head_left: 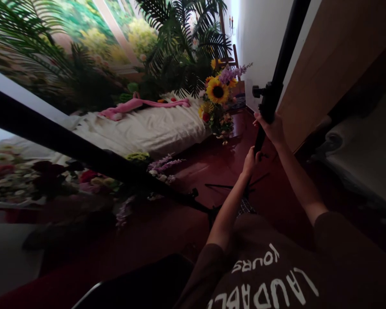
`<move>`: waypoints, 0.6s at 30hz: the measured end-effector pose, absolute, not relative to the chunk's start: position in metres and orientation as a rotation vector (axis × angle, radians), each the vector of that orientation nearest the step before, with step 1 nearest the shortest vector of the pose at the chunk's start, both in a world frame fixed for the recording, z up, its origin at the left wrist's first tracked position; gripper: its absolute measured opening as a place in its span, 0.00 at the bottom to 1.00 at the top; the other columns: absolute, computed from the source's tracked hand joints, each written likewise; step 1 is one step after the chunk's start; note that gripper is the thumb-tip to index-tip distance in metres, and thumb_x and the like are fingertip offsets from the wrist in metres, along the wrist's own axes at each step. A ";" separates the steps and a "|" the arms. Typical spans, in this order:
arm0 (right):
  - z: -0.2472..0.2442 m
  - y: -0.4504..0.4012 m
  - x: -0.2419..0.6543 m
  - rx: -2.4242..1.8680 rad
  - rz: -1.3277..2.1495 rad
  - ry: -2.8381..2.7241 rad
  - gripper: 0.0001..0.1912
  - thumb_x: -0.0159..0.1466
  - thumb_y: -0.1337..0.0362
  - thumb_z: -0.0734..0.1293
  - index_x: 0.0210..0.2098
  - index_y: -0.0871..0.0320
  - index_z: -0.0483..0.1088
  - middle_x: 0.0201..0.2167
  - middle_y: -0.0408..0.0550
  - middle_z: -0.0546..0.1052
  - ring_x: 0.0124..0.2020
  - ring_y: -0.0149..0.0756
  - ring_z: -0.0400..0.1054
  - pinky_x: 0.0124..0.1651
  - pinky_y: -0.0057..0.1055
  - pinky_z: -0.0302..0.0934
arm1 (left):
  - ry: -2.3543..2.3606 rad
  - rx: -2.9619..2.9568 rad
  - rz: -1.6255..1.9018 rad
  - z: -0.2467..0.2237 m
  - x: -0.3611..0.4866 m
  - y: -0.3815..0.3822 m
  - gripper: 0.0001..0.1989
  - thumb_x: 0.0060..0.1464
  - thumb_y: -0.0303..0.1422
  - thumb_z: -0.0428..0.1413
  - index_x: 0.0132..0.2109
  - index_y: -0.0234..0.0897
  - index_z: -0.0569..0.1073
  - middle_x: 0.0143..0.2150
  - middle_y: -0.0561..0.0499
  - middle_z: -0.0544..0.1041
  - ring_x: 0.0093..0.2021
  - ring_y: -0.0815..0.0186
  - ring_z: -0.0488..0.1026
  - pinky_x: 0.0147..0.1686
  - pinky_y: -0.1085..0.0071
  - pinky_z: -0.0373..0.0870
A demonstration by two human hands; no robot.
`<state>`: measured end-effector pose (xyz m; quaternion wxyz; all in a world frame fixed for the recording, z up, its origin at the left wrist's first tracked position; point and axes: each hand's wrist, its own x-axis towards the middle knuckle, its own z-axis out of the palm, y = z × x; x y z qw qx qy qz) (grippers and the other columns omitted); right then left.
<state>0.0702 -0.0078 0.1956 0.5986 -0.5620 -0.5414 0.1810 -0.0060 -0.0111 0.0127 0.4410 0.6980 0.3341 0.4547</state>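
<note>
A black light stand (284, 56) rises on the right, leaning toward the top of the view. Wrapped round its pole just below the clamp knob (260, 91) is my right hand (272, 126). Lower on the same pole, my left hand (251, 161) is closed round it. The stand's thin legs (220, 186) spread over the floor beyond my forearms, and my left arm partly hides the base.
Another black stand pole (93, 154) crosses diagonally on the left. Behind it, a bench with white cloth (141, 133) bears a pink plush toy (125, 107). Sunflowers (217, 91) and palm leaves (176, 47) stand around it. A brown panel (334, 56) is at right above dark red floor (196, 165).
</note>
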 end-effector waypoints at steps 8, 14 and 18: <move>0.117 -0.073 0.115 -1.568 0.594 -1.497 0.21 0.50 0.61 0.76 0.42 0.54 0.71 0.39 0.47 0.79 0.41 0.39 0.74 0.45 0.37 0.70 | 0.815 1.726 1.128 0.014 -0.007 -0.012 0.16 0.63 0.38 0.47 0.55 0.37 0.63 0.42 0.45 0.76 0.36 0.67 0.74 0.38 0.71 0.68; 0.084 -0.092 0.127 -1.610 0.588 -1.409 0.18 0.54 0.61 0.74 0.43 0.53 0.72 0.41 0.48 0.79 0.43 0.37 0.74 0.49 0.35 0.67 | 0.844 1.739 1.151 0.016 -0.006 -0.012 0.15 0.63 0.38 0.47 0.53 0.37 0.65 0.43 0.44 0.76 0.39 0.66 0.74 0.41 0.71 0.68; 0.072 -0.088 0.121 -1.606 0.602 -1.235 0.14 0.57 0.59 0.71 0.42 0.54 0.71 0.35 0.45 0.79 0.37 0.34 0.74 0.44 0.31 0.67 | 0.814 1.728 1.149 0.013 -0.005 -0.011 0.16 0.63 0.39 0.46 0.54 0.37 0.64 0.41 0.45 0.76 0.37 0.67 0.74 0.39 0.71 0.68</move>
